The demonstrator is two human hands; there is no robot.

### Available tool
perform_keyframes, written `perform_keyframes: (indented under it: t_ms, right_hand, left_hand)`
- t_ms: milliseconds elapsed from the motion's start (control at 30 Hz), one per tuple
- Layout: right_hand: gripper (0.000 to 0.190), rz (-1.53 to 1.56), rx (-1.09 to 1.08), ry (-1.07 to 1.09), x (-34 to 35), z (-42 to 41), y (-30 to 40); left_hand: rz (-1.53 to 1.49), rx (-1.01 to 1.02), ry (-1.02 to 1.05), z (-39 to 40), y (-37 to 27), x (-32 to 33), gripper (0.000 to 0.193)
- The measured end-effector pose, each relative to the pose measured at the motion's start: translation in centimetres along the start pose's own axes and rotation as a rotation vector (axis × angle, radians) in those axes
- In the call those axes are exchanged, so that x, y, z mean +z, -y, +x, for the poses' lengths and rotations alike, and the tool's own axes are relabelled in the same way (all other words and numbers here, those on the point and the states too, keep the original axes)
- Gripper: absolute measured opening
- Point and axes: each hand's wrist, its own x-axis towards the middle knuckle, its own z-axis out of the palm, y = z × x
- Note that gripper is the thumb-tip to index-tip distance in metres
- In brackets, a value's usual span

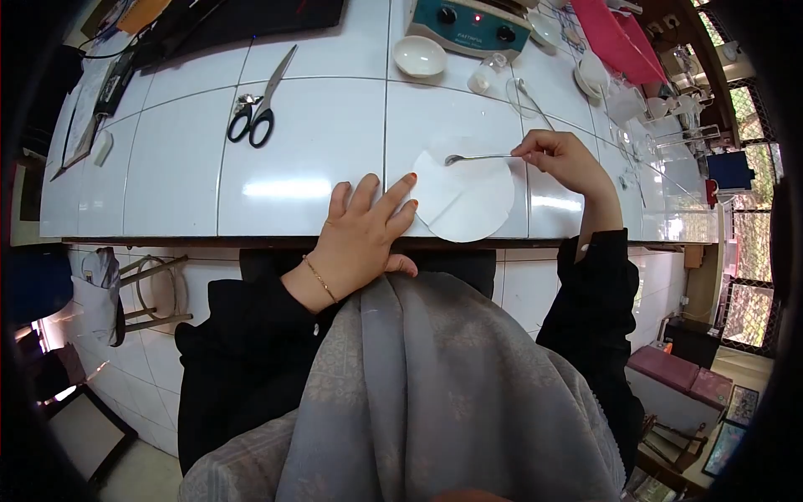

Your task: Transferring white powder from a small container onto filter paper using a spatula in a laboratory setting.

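My right hand (pixel 558 160) grips the handle end of a small metal spoon (pixel 483 157). The spoon's bowl lies over the upper left part of a round white filter paper (pixel 477 204), which has a crease and rests at the table's front edge. My left hand (pixel 370 229) is spread flat on the tiled table (pixel 301 169), its fingertips at or close to the left edge of the paper; it holds nothing. Beyond the paper are a white porcelain dish (pixel 420 56), a small glass vessel on its side (pixel 486 73) and a watch glass (pixel 527 97).
Black-handled scissors (pixel 262 103) lie at left, beside crumpled foil. A teal magnetic stirrer (pixel 469 31) with a lit red lamp stands at the back. A pink tray (pixel 621 41) and glassware are at right. A stool (pixel 154 288) stands below left.
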Motion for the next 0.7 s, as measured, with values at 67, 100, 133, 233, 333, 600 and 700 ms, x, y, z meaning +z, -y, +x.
perform_keyframes:
  t_ms: [67,100,133,233,333,600,700]
  right_hand:
    - [0.014,0.015,-0.017,-0.038,0.4,0.3,-0.1]
    - [0.014,0.049,-0.054,-0.050,0.8,0.6,-0.4]
    - [0.014,0.083,-0.092,-0.062,1.1,0.8,-0.6]
    - [0.015,-0.036,-0.053,0.029,-0.3,-0.1,0.0]
    - [0.016,-0.092,0.007,0.014,-0.8,-0.5,0.7]
    - [0.015,-0.126,-0.034,-0.017,-0.6,-0.5,1.1]
    - [0.014,-0.163,0.035,0.059,-1.0,-0.6,0.9]
  left_hand:
    - [-0.004,0.002,0.004,0.1,0.0,0.1,0.074]
    - [0.005,0.010,-0.006,0.1,0.1,0.1,0.074]
    - [0.014,0.019,-0.016,0.1,0.1,0.1,0.074]
    - [0.007,0.012,0.007,0.1,0.1,0.0,0.074]
    - [0.000,0.013,-0.005,0.0,0.1,0.1,0.073]
    - [0.005,0.008,0.001,0.0,0.0,0.0,0.072]
    - [0.001,0.009,0.005,0.0,0.1,0.0,0.072]
